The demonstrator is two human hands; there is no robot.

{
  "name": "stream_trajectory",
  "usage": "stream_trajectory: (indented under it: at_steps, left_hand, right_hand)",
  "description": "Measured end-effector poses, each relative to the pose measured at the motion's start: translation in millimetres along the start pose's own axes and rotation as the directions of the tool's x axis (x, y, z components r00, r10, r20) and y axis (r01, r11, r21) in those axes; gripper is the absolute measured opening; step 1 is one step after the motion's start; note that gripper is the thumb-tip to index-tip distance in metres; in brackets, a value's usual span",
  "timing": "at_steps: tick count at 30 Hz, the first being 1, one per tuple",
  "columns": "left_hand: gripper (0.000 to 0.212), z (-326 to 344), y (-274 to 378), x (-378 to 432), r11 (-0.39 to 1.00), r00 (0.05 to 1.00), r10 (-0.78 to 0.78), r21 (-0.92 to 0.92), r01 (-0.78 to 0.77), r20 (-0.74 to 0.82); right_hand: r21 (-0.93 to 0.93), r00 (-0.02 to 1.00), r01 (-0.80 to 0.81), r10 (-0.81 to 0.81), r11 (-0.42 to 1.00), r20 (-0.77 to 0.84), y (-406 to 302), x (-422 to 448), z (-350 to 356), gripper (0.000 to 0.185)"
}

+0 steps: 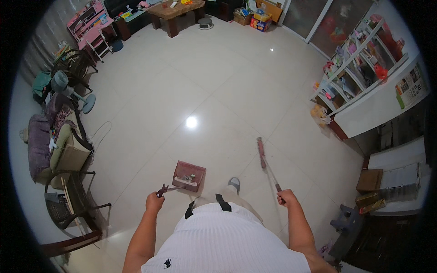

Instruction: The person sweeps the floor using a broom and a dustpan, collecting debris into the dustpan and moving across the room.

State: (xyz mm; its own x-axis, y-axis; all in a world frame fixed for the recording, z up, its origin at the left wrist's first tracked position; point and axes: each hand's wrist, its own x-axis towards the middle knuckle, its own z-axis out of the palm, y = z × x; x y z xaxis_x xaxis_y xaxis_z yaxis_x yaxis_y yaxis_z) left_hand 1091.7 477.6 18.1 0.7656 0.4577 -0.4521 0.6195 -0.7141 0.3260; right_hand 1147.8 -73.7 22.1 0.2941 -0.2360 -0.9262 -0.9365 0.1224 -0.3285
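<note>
My left hand (155,202) grips the handle of a long-handled dustpan. Its reddish pan (192,167) is in front of me, left of centre, and holds some small debris beside a pale comb-like strip (185,181). My right hand (286,198) is closed round the dark handle end of a broom. The broom's narrow reddish head (261,153) lies ahead and to the right, apart from the dustpan, over the pale tiled floor (211,112). One grey slipper (234,184) shows on my foot between the two tools.
On the left stand a wicker chair (59,208), a sofa (41,146) with a cable on the floor beside it, and a fan (89,103). A wooden table (175,12) is at the far end. Loaded shelves (355,65), a plastic bag (320,114) and a stool (345,218) line the right.
</note>
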Motion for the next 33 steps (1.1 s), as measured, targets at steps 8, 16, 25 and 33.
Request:
stream_trajectory:
  at_steps: [8,16,25,33]
  left_hand:
    - [0.026,5.8,75.6,14.1,1.0,1.0,0.023,-0.011,-0.023,0.001]
    - [0.026,21.9,128.0,22.6,1.0,1.0,0.002,-0.031,-0.002,0.002]
    - [0.025,40.2,165.2,27.7,0.998,0.999,-0.037,-0.051,0.035,-0.034]
    - [0.025,42.6,190.9,38.3,0.999,0.999,-0.048,-0.02,0.047,-0.005]
  right_hand:
    - [0.533,0.991,-0.086,0.129,0.842,-0.043,-42.7,64.7,-56.5,0.01]
    - [0.474,0.984,-0.144,0.076,0.869,0.16,-76.8,140.0,23.0,0.008]
    - [0.248,0.9,-0.191,0.069,0.95,0.431,-128.0,92.8,138.0,0.017]
    - [0.324,0.83,-0.24,0.02,0.915,0.558,-163.2,107.6,115.1,0.014]
